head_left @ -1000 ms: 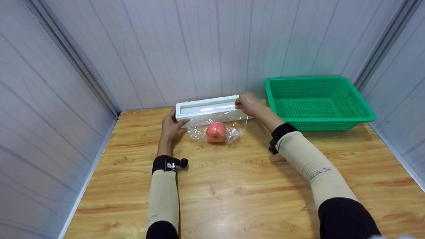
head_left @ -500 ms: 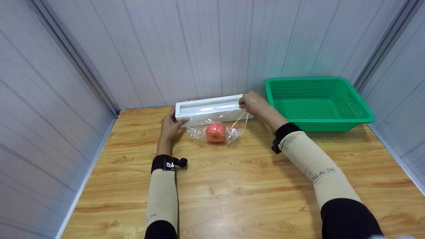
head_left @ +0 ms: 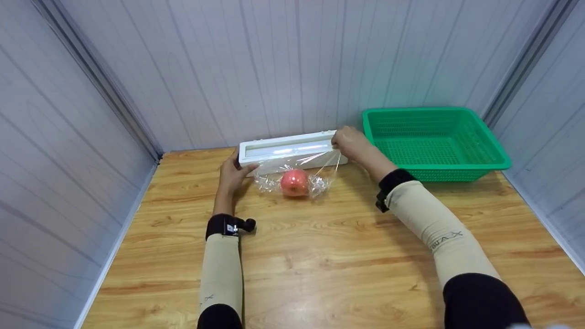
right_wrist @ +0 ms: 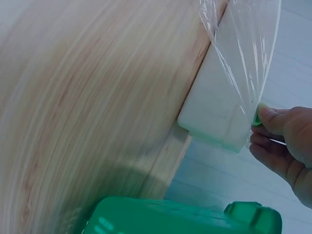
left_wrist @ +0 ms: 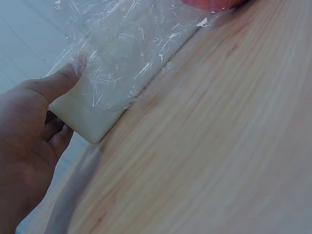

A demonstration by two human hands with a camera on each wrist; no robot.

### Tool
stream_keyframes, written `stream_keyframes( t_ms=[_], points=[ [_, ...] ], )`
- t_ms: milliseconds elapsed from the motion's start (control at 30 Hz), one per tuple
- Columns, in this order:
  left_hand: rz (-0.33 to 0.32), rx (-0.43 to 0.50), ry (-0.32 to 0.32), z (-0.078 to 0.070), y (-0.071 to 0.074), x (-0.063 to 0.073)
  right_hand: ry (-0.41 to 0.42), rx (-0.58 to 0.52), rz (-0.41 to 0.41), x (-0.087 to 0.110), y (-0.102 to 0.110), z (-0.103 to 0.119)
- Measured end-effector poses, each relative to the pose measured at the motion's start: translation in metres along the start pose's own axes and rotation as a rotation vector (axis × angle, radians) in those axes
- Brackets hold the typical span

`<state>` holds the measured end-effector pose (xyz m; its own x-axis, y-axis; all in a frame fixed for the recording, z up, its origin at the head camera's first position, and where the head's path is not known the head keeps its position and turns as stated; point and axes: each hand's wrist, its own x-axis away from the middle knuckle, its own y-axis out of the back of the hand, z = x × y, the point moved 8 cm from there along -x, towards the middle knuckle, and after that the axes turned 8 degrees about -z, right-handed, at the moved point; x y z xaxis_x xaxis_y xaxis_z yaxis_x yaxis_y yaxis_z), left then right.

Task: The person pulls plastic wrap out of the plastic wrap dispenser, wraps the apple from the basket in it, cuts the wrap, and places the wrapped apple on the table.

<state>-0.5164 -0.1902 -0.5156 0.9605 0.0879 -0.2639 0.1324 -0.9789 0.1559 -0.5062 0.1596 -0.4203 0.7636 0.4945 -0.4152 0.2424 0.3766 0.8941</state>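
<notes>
A long white cling film dispenser [head_left: 274, 162] stands against the back wall, with a shiny film roll visible in its open top. My left hand [head_left: 232, 173] grips its left end, thumb on the front face over the film and fingers behind. Clear cling film [left_wrist: 122, 58] hangs crumpled from the front and lies around a red apple [head_left: 295, 183] on the table. At the dispenser's right end, my right hand [head_left: 353, 144] pinches a small green slide cutter [right_wrist: 257, 119] on the top front edge. The film is drawn into taut creases toward those fingertips.
A green plastic basket [head_left: 436, 165] stands at the back right, close beside my right hand. Pale panel walls [head_left: 274, 68] enclose the wooden table [head_left: 320, 256] at the back and both sides.
My right hand has slid rightward along the dispenser's top edge to its right end, and more taut film creases show below it. My left hand keeps its hold; the apple stays put.
</notes>
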Motion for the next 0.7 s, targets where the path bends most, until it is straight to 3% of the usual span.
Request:
stream_keyframes(
  t_ms=[267,700],
  points=[
    [-0.024,-0.057,-0.036,0.0001,0.0007,-0.0017,-0.019,0.076,0.015,-0.0007,-0.0001,-0.0047],
    [-0.024,-0.006,-0.05,0.0004,0.0041,-0.0021,-0.055,0.042,0.018,-0.006,-0.0015,-0.0078]
  ],
)
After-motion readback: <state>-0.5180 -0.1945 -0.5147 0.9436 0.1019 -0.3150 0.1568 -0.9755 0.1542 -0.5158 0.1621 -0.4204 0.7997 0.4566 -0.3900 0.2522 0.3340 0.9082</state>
